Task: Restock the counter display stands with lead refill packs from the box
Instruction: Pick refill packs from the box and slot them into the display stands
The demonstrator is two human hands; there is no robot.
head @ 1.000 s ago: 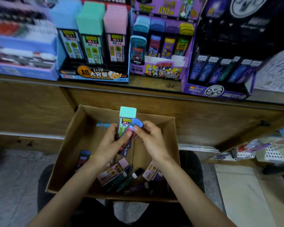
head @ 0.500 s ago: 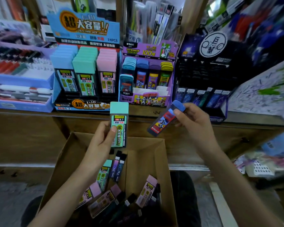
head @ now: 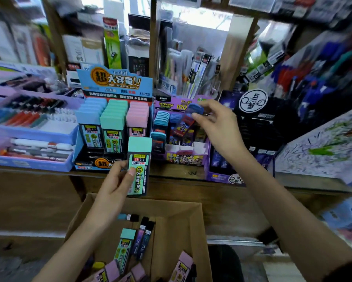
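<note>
My left hand (head: 115, 187) grips a mint-capped lead refill pack (head: 139, 165) upright, in front of the blue display stand (head: 114, 86) whose rows hold blue, mint and pink packs. My right hand (head: 219, 125) pinches a blue-capped lead refill pack (head: 188, 121) by its cap, tilted over the purple display stand (head: 186, 156), above the blue-capped row. The cardboard box (head: 191, 224) sits low in front of me, with several more packs lying inside.
A dark purple stand (head: 221, 177) with slim packs is right of the purple one. Trays of pens (head: 28, 131) fill the counter's left. A patterned sheet (head: 323, 145) lies at right. Shelves of stationery rise behind the wooden counter (head: 38, 192).
Both hands rose out of the box and parted. The right hand carried the blue-capped pack up to the purple stand; the left lifted the mint pack toward the blue stand.
</note>
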